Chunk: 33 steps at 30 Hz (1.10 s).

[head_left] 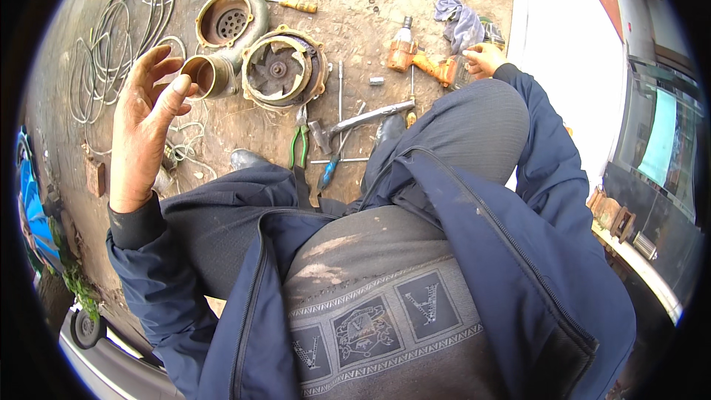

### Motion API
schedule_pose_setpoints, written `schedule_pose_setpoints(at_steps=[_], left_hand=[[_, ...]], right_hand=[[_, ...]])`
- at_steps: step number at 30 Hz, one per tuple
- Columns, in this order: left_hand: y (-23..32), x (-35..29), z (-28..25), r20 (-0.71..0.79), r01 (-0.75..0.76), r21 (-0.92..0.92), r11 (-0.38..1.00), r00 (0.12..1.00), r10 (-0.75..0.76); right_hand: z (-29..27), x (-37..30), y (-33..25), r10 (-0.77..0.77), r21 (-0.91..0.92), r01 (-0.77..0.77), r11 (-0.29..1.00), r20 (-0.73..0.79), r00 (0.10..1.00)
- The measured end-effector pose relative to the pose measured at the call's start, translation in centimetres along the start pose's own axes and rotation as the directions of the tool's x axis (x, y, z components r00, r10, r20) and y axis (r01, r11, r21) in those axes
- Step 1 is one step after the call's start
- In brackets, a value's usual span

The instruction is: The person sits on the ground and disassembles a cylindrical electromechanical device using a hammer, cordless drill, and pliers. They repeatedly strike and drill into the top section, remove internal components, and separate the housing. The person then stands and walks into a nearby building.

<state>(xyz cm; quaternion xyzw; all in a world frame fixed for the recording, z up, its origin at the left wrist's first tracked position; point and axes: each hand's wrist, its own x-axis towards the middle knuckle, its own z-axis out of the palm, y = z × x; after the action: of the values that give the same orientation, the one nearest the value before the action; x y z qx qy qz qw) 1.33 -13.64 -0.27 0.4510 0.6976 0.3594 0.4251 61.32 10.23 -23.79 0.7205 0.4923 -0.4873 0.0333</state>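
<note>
My left hand (144, 118) is raised at the left with its fingers loosely bent and apart, holding nothing. It is beside the short outlet pipe (211, 78) of a round metal pump casing (258, 22), whose far side has an opening with a perforated plate. Against the casing lies a round part with a bladed impeller (278, 69) facing up. At the far right, my right hand (485, 61) has its fingers curled together beside a grey-blue rag (458, 16) and an orange cordless drill (404, 52); whatever it may hold is too small to make out.
Between my feet lie green-handled pliers (299, 144), a hammer (374, 117), a blue-handled screwdriver (328, 172) and a loose socket (377, 81). A yellow-handled screwdriver (296, 5) lies behind the casing. Coiled cable (122, 44) spreads at left. A white surface (555, 52) borders the right.
</note>
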Motion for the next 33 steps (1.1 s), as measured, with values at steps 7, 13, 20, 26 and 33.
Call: schedule_pose_setpoints(at_steps=[7, 13, 20, 26, 33], left_hand=[[0.2, -0.4, 0.7, 0.033, -0.031, 0.032, 0.999, 0.999, 0.03], [1.3, -0.5, 1.3, 0.059, -0.09, 0.035, 0.995, 0.994, 0.088], [1.1, 0.6, 1.3, 0.095, -0.146, 0.007, 0.989, 0.985, 0.145], [0.0, 0.9, 0.3, 0.108, -0.12, 0.016, 0.993, 0.987, 0.118], [-0.1, 0.8, 0.0, 0.049, -0.112, 0.0, 0.994, 0.992, 0.112]], right_hand=[[-2.7, 0.8, -3.8, -0.303, -0.773, 0.317, 0.549, 0.17, 0.938], [0.8, 2.3, -16.1, -0.501, -0.86, 0.503, 0.085, 0.4, 0.768], [17.8, -0.1, -14.4, -0.561, -0.661, 0.652, 0.372, 0.399, 0.725], [20.8, 0.2, -10.9, -0.366, -0.719, 0.644, 0.262, 0.543, 0.756], [20.5, 2.6, -10.9, -0.524, -0.661, 0.658, 0.361, 0.44, 0.729]])
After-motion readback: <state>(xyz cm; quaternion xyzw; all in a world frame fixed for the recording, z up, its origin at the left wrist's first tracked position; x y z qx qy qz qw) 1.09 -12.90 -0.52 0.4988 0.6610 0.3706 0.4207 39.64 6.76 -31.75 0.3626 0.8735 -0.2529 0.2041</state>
